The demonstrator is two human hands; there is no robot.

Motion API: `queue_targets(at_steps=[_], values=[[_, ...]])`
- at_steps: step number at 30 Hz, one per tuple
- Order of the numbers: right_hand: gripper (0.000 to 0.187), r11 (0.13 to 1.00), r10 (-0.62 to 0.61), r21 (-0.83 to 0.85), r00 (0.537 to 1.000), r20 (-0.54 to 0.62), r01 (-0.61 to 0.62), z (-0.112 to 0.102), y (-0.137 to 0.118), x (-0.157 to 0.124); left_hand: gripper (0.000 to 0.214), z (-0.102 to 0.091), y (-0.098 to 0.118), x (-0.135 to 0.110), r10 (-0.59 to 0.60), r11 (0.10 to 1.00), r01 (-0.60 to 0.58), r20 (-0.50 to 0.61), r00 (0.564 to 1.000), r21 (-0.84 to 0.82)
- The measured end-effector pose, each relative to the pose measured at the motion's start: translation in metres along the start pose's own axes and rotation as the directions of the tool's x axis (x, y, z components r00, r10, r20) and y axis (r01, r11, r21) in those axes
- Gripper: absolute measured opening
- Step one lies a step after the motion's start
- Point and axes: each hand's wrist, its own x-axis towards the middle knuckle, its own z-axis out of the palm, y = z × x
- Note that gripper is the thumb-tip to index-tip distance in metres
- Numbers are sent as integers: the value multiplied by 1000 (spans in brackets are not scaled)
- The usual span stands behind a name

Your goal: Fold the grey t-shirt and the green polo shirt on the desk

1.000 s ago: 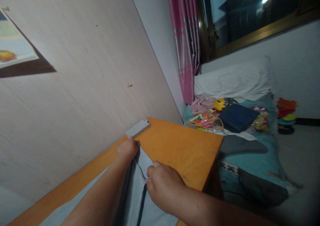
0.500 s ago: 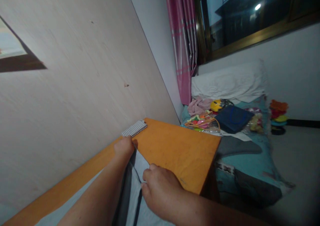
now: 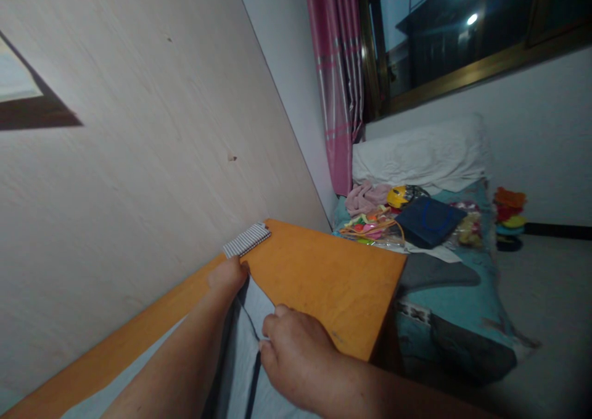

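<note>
A light grey cloth (image 3: 235, 369) with dark edging and a dark strip lies along the orange tabletop (image 3: 314, 271); it looks like a garment, but its kind does not show. My left hand (image 3: 227, 275) is closed on its far end, fingertips mostly hidden. Closer to me, my right hand (image 3: 296, 348) pinches the edge of the same cloth between thumb and fingers. Just beyond my left hand, a folded striped cloth (image 3: 247, 239) rests by the wall. My left forearm covers part of the grey cloth.
The pale wall panel (image 3: 139, 178) borders the table's left side. Beyond its right edge is a bed with a teal cover (image 3: 457, 295), holding a dark blue bag (image 3: 430, 221), a white pillow (image 3: 420, 157) and plastic-wrapped items. A pink curtain (image 3: 340, 98) hangs behind.
My left hand has shifted very slightly toward me, still on the cloth. My right hand keeps its pinch almost in place. The view has turned a little.
</note>
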Motion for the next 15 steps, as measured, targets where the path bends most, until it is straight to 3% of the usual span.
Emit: queue_targets(at_steps=[9, 15], values=[[25, 999, 24, 25, 1000, 15, -24, -2, 0, 1, 40, -3, -12, 20, -25, 950, 22, -5, 1000, -311], [25, 999, 33, 25, 999, 21, -34, 0, 0, 1, 20, 2, -31, 5, -26, 870, -4, -54, 998, -493]])
